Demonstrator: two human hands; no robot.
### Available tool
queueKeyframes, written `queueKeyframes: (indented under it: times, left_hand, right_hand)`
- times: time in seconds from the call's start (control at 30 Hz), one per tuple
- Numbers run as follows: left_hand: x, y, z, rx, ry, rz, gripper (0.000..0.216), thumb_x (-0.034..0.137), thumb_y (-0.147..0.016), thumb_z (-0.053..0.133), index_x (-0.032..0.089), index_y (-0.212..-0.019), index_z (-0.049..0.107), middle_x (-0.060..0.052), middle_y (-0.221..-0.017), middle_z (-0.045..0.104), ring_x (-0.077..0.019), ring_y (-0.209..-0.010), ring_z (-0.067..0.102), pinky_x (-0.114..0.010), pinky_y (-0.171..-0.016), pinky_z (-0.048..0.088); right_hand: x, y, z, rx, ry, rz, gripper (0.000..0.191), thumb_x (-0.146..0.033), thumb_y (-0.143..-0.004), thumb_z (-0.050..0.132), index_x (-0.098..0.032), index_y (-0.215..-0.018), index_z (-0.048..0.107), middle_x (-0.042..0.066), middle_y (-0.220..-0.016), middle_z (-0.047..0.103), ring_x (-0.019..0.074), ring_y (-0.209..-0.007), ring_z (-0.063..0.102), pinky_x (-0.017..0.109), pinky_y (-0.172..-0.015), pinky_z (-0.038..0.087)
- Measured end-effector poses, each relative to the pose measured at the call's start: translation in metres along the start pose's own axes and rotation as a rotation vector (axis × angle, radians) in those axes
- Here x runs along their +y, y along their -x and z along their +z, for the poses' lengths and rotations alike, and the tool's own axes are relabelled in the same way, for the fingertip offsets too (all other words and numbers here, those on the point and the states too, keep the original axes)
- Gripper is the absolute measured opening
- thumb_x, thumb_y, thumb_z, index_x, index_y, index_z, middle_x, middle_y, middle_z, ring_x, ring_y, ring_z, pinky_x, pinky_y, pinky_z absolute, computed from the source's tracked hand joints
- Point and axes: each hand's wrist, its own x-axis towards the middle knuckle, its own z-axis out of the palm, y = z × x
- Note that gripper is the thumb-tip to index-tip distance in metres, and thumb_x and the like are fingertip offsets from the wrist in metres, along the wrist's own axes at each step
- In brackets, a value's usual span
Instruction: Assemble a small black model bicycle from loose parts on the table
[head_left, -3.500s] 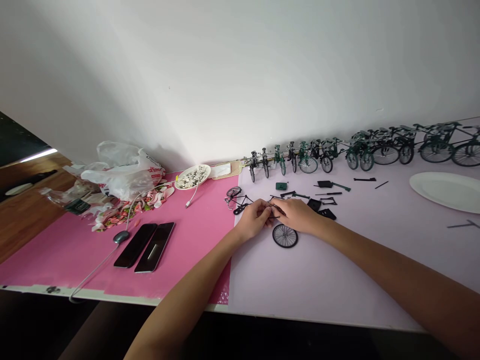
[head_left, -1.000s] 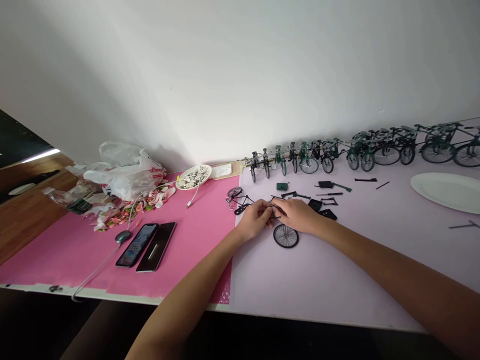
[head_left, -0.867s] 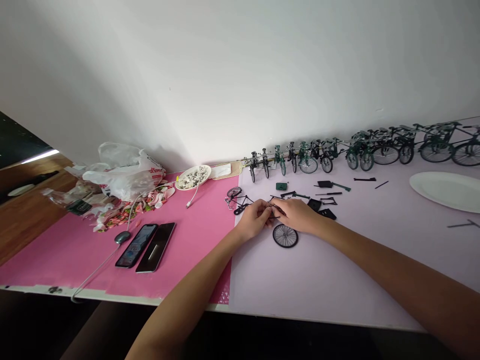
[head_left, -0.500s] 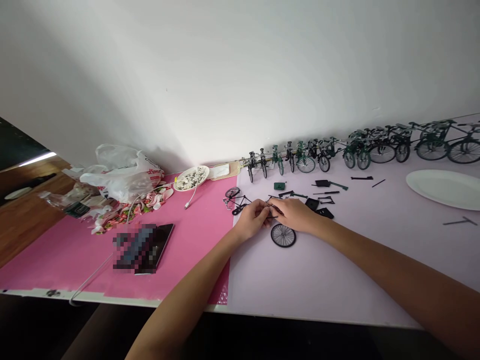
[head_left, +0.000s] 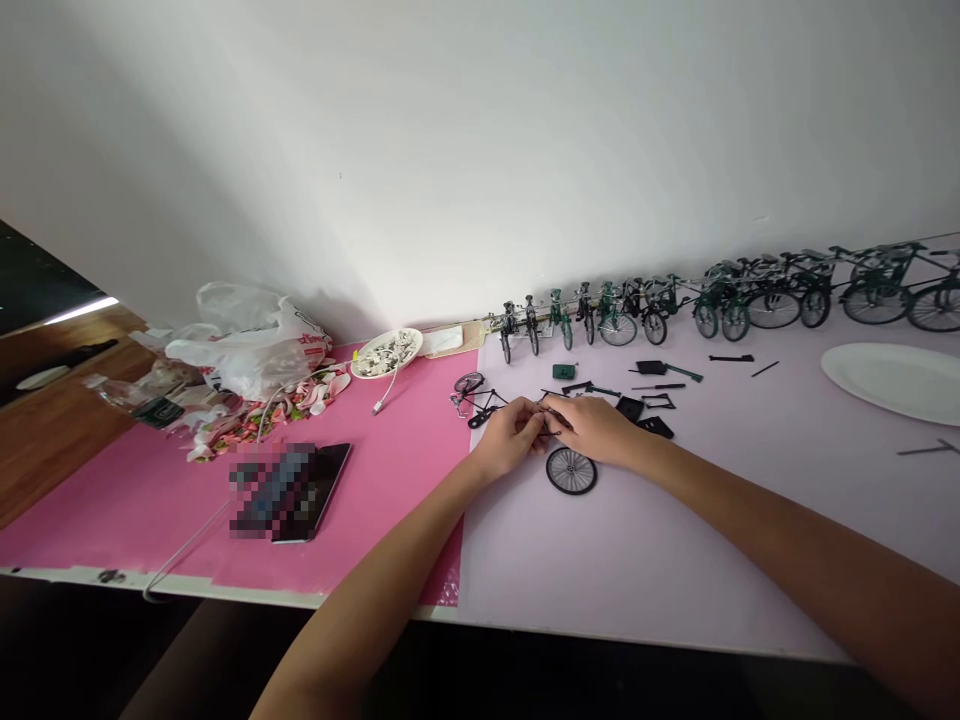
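My left hand (head_left: 508, 437) and my right hand (head_left: 589, 425) meet fingertip to fingertip over the pale mat, both closed in a pinch. A small dark part pokes out between them; the fingers hide most of it. Just below my right hand lies a black spoked model wheel (head_left: 571, 471). Left of my left hand rests a partly built black model bicycle (head_left: 480, 402), one wheel toward the back. Loose black parts, among them a flat black piece (head_left: 655, 427), lie beyond my right hand, near a small green piece (head_left: 564, 371).
Along the wall stands a row of finished model bicycles (head_left: 705, 308). At right are a white oval plate (head_left: 892, 375) and a grey T-shaped part (head_left: 930, 448). Leftward lie a tablet (head_left: 322, 490), a plate of small pale parts (head_left: 388, 353), a plastic bag (head_left: 255, 345) and a cable.
The whole view has shifted slightly, so things sit a little further right. My hands stay together in nearly the same pinch.
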Motion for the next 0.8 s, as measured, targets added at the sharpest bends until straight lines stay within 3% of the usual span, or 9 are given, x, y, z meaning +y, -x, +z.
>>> queueKeyframes:
  times: [0.8]
  left_hand:
    - [0.0028, 0.0005, -0.0007, 0.004, -0.012, -0.019, 0.024, 0.039, -0.097, 0.058, 0.017, -0.090, 0.053, 0.000, -0.071, 0.065, -0.0116, -0.056, 0.064, -0.025, -0.058, 0.053]
  right_hand:
    - [-0.0049, 0.0002, -0.0040, -0.021, 0.001, 0.008, 0.010, -0.021, -0.095, 0.048, -0.022, -0.092, 0.058, 0.002, -0.073, 0.065, 0.0168, -0.062, 0.055, 0.027, -0.058, 0.027]
